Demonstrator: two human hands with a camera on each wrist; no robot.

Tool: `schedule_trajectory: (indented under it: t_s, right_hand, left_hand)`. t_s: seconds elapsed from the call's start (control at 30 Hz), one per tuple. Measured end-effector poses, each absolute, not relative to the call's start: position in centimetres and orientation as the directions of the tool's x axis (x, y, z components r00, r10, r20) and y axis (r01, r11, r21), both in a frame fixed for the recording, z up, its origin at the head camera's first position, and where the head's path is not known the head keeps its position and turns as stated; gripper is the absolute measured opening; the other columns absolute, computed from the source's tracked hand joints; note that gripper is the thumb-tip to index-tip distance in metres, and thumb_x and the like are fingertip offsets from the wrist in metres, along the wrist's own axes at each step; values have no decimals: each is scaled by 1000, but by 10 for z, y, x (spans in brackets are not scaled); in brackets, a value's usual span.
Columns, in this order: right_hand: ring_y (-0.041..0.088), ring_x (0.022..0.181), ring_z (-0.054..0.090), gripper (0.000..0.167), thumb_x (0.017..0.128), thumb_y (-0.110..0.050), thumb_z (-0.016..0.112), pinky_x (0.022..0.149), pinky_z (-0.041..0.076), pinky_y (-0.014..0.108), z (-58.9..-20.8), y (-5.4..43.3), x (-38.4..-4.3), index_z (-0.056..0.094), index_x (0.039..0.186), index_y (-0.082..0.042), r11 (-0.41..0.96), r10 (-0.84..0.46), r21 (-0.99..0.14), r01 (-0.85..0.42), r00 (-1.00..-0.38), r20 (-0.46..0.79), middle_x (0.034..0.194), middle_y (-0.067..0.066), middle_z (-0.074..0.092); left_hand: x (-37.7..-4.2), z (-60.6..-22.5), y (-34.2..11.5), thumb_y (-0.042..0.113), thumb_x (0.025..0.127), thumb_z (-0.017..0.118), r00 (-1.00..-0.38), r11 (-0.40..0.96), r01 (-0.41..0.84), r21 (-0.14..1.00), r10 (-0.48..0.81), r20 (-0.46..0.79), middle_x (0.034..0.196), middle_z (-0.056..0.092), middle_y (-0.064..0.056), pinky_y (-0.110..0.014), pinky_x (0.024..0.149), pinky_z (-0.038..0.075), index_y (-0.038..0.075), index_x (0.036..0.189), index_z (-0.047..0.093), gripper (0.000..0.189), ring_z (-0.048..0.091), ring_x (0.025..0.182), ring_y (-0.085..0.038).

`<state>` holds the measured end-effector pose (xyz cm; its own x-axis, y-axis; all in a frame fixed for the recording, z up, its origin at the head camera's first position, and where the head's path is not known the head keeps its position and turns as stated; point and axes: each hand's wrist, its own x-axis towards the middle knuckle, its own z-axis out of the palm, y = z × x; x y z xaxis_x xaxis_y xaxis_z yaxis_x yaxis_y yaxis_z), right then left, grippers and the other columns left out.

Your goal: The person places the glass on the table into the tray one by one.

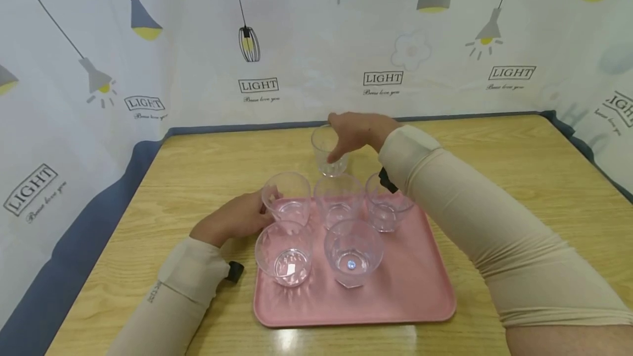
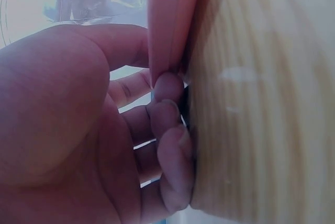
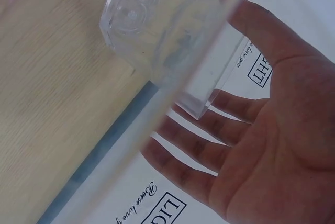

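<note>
Behind the tray, my right hand [image 1: 361, 131] grips a clear plastic cup [image 1: 323, 150] between thumb and fingers. In the right wrist view the cup [image 3: 152, 30] shows its faceted base, with the thumb on one side and the fingers on the other. At the left rear corner of the pink tray [image 1: 405, 284], my left hand [image 1: 242, 216] holds the edge. From the left wrist the thumb lies over the tray rim [image 2: 170, 25], and the fingers [image 2: 170, 114] curl under it close to the tabletop.
Several clear cups stand on the tray, among them a front left cup [image 1: 284, 254], a front right cup [image 1: 353, 251] and a rear right cup [image 1: 388, 207]. A wooden table [image 1: 212, 163] lies underneath. A printed curtain [image 1: 316, 59] hangs along its back edge.
</note>
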<state>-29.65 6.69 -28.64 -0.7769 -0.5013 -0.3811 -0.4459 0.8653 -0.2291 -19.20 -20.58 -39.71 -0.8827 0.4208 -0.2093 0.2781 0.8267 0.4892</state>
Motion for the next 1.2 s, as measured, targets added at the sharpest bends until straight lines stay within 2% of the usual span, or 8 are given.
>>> schedule_trajectory:
  t_s: [0.07, 0.37, 0.6, 0.77, 0.9, 1.0, 1.2]
  right_hand:
    - [37, 148, 32, 101, 89, -45, 73, 121, 30, 49, -285, 67, -297, 14, 156, 4, 867, -498, -225, -444, -780, -378, 160, 22, 30]
    - [35, 151, 26, 101, 87, -48, 74, 124, 23, 46, -287, 69, -298, 20, 157, 2, 866, -501, -206, -456, -790, -354, 163, 19, 26]
    - [34, 142, 42, 94, 84, -53, 75, 116, 37, 47, -287, 69, -295, 35, 150, 1, 873, -488, -184, -452, -801, -346, 154, 18, 42]
    - [36, 138, 45, 96, 84, -53, 75, 114, 39, 47, -286, 72, -297, 33, 150, 3, 876, -483, -173, -450, -813, -327, 150, 20, 45]
    - [37, 136, 46, 95, 84, -49, 76, 114, 39, 47, -284, 76, -296, 32, 148, 5, 871, -489, -218, -441, -825, -282, 147, 22, 46]
    - [36, 138, 44, 95, 84, -47, 76, 115, 38, 47, -283, 79, -295, 30, 149, 3, 862, -494, -270, -430, -831, -254, 151, 21, 43]
    - [34, 139, 44, 95, 85, -46, 75, 115, 38, 48, -281, 83, -290, 24, 152, -1, 844, -488, -361, -395, -846, -215, 155, 18, 40]
  left_hand:
    - [-193, -395, -205, 40, 98, 58, -881, 826, 283, 488, 425, -208, 111, 68, -6, -51, 98, 50, 20, 137, 51, 45, 63, 107, -25]
    - [-193, -394, -206, 44, 97, 59, -883, 826, 274, 492, 418, -211, 117, 68, -7, -53, 101, 48, 21, 138, 51, 47, 62, 113, -27]
    - [-192, -396, -207, 41, 96, 60, -882, 818, 252, 517, 414, -225, 135, 63, -13, -55, 107, 44, 18, 147, 46, 57, 58, 126, -33]
    - [-192, -396, -207, 41, 96, 60, -882, 815, 246, 525, 413, -228, 139, 60, -13, -56, 109, 43, 18, 146, 47, 56, 56, 129, -33]
    - [-193, -396, -207, 41, 97, 59, -881, 820, 254, 513, 415, -226, 140, 60, -13, -56, 108, 43, 17, 146, 47, 55, 56, 129, -34]
    - [-192, -396, -207, 42, 97, 58, -881, 820, 257, 512, 416, -224, 140, 60, -14, -56, 108, 43, 17, 146, 46, 56, 56, 129, -35]
    - [-191, -396, -206, 44, 97, 59, -884, 827, 263, 497, 413, -219, 122, 67, -9, -55, 102, 48, 19, 140, 50, 50, 62, 116, -29]
